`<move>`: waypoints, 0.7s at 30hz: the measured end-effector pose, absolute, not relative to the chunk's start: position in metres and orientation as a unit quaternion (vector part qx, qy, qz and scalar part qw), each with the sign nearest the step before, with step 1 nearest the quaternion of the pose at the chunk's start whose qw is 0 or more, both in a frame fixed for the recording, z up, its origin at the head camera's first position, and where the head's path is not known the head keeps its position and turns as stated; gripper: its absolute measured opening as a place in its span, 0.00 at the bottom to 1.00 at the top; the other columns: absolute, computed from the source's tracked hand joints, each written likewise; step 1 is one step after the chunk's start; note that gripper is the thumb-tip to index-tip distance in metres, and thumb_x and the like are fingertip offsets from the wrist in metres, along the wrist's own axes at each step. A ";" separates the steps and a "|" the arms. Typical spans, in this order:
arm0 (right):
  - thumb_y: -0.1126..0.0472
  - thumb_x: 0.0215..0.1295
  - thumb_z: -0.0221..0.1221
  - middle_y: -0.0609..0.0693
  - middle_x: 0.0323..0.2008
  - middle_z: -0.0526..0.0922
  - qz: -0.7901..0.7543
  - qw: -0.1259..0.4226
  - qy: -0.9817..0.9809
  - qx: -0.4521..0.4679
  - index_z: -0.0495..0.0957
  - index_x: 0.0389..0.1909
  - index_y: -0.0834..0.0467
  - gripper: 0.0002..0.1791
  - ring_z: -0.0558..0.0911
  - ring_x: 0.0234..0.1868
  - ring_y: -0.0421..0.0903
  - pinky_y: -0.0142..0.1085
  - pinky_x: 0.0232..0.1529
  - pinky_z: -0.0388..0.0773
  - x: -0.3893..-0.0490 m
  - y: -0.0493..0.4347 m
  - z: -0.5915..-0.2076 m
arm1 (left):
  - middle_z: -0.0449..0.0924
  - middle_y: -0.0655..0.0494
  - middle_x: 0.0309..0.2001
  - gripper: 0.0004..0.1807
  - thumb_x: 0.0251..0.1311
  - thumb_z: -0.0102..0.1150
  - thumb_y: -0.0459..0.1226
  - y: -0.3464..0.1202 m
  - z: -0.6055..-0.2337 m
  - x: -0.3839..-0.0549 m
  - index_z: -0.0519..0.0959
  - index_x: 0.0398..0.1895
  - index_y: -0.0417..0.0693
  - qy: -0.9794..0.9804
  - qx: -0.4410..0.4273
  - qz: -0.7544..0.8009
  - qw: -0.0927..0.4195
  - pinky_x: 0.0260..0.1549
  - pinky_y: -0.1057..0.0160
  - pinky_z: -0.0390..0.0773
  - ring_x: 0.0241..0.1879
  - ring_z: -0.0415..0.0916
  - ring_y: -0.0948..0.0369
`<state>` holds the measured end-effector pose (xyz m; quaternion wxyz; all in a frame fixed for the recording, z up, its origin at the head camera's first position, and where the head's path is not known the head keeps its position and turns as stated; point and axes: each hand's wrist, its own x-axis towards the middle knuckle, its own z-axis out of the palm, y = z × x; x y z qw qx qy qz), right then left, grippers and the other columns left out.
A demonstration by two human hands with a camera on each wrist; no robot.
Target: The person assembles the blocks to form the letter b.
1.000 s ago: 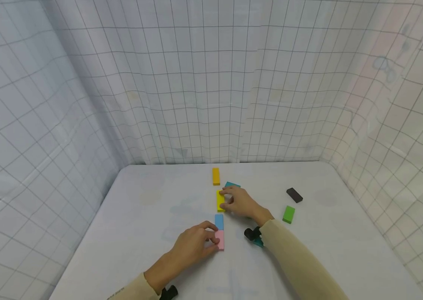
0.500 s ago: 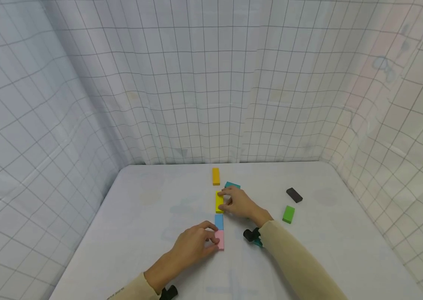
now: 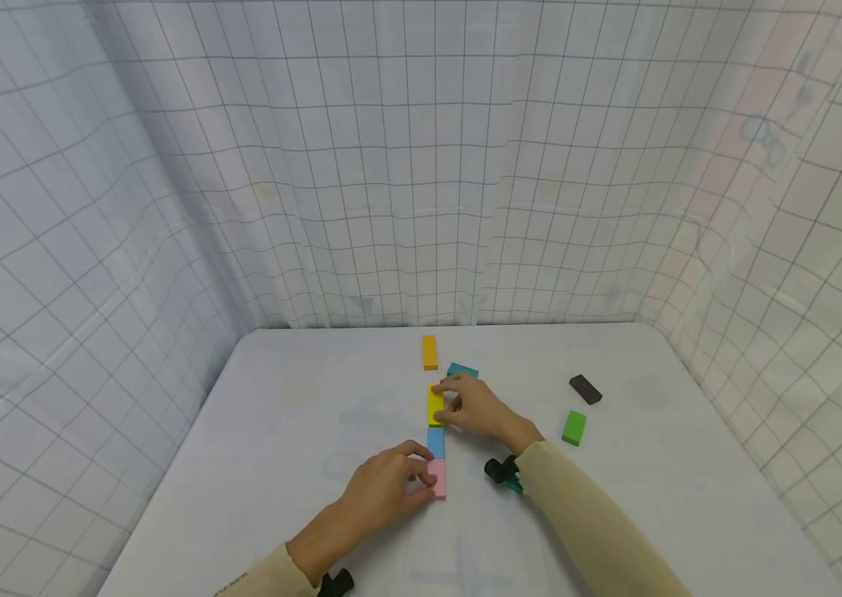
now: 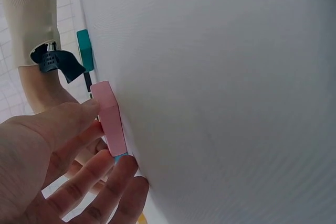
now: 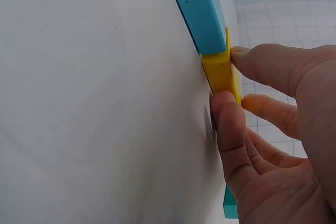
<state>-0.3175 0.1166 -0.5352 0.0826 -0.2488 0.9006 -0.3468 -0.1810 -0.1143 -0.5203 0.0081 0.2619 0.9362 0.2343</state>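
In the head view, a pink block (image 3: 437, 479), a light blue block (image 3: 436, 443) and a yellow block (image 3: 435, 406) lie end to end in a line on the white table. My left hand (image 3: 389, 485) steadies the pink block, thumb and fingers against its sides. The left wrist view shows the thumb on the pink block (image 4: 110, 114). My right hand (image 3: 482, 406) pinches the yellow block (image 5: 218, 69), whose end meets the blue block (image 5: 197, 11) in the right wrist view.
Beyond the yellow block lies an orange-yellow block (image 3: 430, 352), with a teal block (image 3: 462, 370) beside it. A green block (image 3: 573, 428) and a dark block (image 3: 586, 389) are to the right. Another teal block (image 3: 515, 484) is partly hidden by the right sleeve. Gridded white curtains surround the table.
My right hand has slid the yellow block slightly left and nearer, bringing it in line against the light blue block. The left hand has stayed still on the pink block.
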 end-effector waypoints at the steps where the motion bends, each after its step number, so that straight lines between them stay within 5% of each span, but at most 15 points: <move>1: 0.54 0.79 0.77 0.61 0.75 0.81 -0.346 0.083 0.900 -0.250 0.84 0.77 0.57 0.31 0.86 0.44 0.37 0.31 0.49 0.88 -0.318 0.117 -0.535 | 0.93 0.57 0.62 0.04 0.68 0.86 0.41 -0.115 -0.521 -0.181 0.99 0.42 0.55 0.936 0.262 0.235 0.008 0.44 0.62 0.91 0.50 0.92 0.60; 21: 0.54 0.80 0.76 0.60 0.78 0.80 -0.338 0.087 0.902 -0.256 0.85 0.77 0.57 0.30 0.85 0.45 0.39 0.31 0.53 0.88 -0.314 0.117 -0.534 | 0.93 0.58 0.62 0.04 0.67 0.87 0.42 -0.116 -0.524 -0.182 0.99 0.41 0.56 0.935 0.261 0.239 0.007 0.41 0.64 0.89 0.47 0.92 0.60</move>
